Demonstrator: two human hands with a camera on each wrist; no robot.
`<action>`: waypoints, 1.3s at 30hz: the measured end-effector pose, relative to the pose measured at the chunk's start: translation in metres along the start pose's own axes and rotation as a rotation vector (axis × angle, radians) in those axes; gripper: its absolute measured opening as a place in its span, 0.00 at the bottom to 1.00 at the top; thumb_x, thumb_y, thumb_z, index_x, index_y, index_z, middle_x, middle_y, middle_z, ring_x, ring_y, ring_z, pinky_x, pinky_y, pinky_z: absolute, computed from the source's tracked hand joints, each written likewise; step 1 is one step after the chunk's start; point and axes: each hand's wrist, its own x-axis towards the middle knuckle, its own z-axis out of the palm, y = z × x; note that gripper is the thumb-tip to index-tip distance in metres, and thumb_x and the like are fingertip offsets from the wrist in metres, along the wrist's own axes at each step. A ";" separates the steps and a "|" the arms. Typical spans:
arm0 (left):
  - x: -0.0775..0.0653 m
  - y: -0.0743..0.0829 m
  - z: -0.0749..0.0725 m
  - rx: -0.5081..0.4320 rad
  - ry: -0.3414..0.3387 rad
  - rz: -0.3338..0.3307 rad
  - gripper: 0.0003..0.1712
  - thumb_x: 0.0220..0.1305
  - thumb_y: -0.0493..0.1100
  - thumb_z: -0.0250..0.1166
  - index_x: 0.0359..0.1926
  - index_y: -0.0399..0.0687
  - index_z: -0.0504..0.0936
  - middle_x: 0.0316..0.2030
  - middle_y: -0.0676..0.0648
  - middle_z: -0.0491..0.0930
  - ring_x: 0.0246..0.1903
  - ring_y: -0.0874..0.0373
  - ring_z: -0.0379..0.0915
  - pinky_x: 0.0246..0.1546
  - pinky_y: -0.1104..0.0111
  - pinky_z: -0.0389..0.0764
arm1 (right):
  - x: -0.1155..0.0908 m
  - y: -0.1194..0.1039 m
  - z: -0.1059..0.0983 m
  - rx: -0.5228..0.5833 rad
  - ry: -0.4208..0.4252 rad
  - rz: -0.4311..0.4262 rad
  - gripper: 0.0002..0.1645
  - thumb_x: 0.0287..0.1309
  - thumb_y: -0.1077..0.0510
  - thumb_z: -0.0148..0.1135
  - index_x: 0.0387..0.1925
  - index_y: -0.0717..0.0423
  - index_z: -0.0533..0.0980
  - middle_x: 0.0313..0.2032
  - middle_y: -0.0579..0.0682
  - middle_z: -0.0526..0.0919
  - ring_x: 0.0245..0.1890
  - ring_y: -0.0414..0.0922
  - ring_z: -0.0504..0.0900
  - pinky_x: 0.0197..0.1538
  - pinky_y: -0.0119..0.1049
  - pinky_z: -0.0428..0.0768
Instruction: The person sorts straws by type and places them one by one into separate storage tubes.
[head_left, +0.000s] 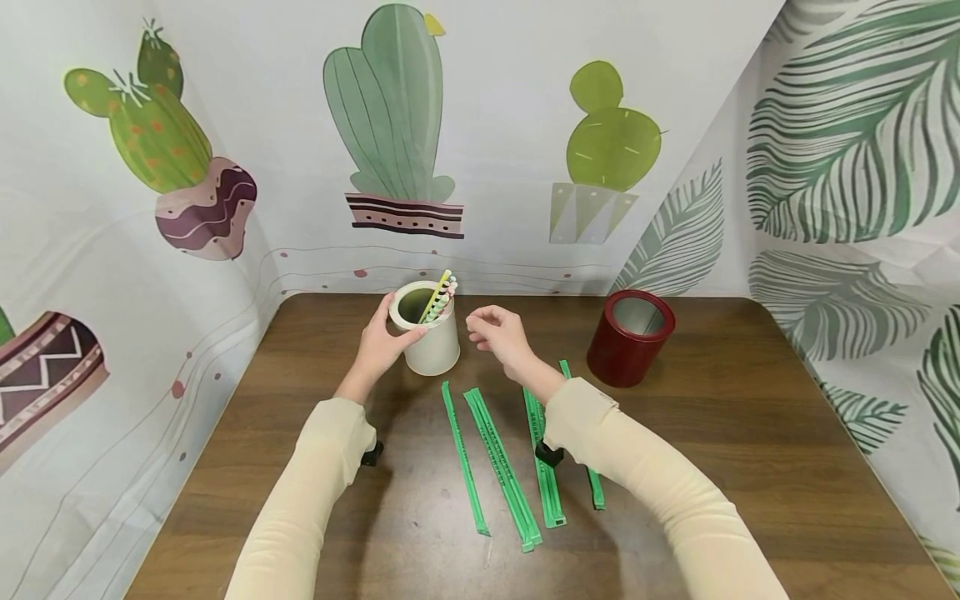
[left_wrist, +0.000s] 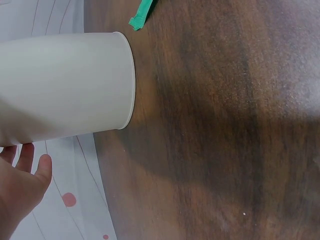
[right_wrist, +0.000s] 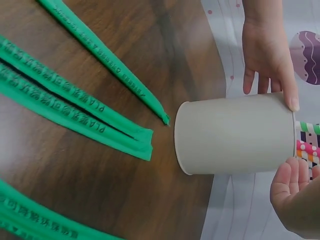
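My left hand (head_left: 378, 346) holds a white cylindrical can (head_left: 433, 354) at its rim, thumb at the front and fingers round the left side. Several patterned straws (head_left: 441, 302) stand in the can, leaning right; in the right wrist view their ends (right_wrist: 308, 148) show green stripes and pink with dots. Just right of the can, my right hand (head_left: 502, 337) hovers with loosely bent fingers and nothing visible in them. The left wrist view shows the can's side (left_wrist: 65, 85) and the left fingers touching it.
Green-wrapped straws lie on the brown wooden table (head_left: 697, 467): a single one (head_left: 465, 458), a pair (head_left: 501, 467), another pair (head_left: 551, 496) and one (head_left: 597, 493) partly under the right arm. An open red can (head_left: 622, 354) stands at the right. A cactus-print cloth (head_left: 510, 158) hangs behind.
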 end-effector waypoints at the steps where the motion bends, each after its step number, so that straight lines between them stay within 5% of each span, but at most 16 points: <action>1: 0.000 0.000 0.000 0.000 -0.004 0.001 0.51 0.45 0.59 0.66 0.67 0.54 0.50 0.63 0.45 0.59 0.61 0.51 0.56 0.60 0.54 0.58 | -0.001 0.001 -0.003 -0.001 0.000 -0.003 0.10 0.53 0.59 0.58 0.36 0.61 0.74 0.26 0.45 0.78 0.28 0.43 0.78 0.31 0.31 0.76; 11: -0.001 0.001 -0.001 -0.017 -0.005 -0.002 0.52 0.45 0.59 0.66 0.67 0.52 0.50 0.63 0.45 0.58 0.61 0.51 0.56 0.59 0.54 0.57 | -0.016 0.005 -0.032 -0.077 -0.030 -0.144 0.14 0.53 0.56 0.58 0.39 0.61 0.74 0.26 0.39 0.76 0.30 0.37 0.72 0.34 0.31 0.72; 17: -0.001 0.001 -0.001 -0.009 0.001 -0.005 0.51 0.46 0.58 0.66 0.67 0.51 0.50 0.64 0.45 0.56 0.62 0.50 0.54 0.60 0.54 0.56 | -0.028 0.011 -0.051 -0.093 -0.104 -0.193 0.17 0.54 0.57 0.58 0.45 0.62 0.73 0.38 0.45 0.78 0.38 0.34 0.74 0.46 0.32 0.73; 22: -0.002 0.001 0.000 -0.014 0.001 -0.004 0.52 0.46 0.58 0.66 0.67 0.50 0.50 0.65 0.45 0.56 0.63 0.50 0.53 0.61 0.54 0.55 | -0.038 0.013 -0.069 -0.171 -0.148 -0.215 0.20 0.55 0.57 0.56 0.50 0.60 0.71 0.50 0.58 0.75 0.49 0.44 0.73 0.50 0.35 0.72; 28: -0.001 0.000 0.001 -0.008 -0.007 0.011 0.52 0.46 0.58 0.66 0.67 0.51 0.48 0.65 0.45 0.54 0.63 0.51 0.52 0.61 0.54 0.55 | -0.046 0.010 -0.091 -0.235 -0.136 -0.237 0.23 0.56 0.57 0.55 0.54 0.60 0.68 0.55 0.58 0.70 0.56 0.51 0.66 0.56 0.47 0.67; 39: -0.012 -0.001 0.003 -0.039 -0.041 -0.006 0.60 0.47 0.61 0.64 0.68 0.47 0.35 0.69 0.46 0.40 0.67 0.52 0.40 0.65 0.55 0.48 | -0.052 0.006 -0.132 -0.342 -0.041 -0.281 0.27 0.56 0.54 0.56 0.57 0.57 0.66 0.57 0.57 0.68 0.54 0.48 0.68 0.46 0.26 0.71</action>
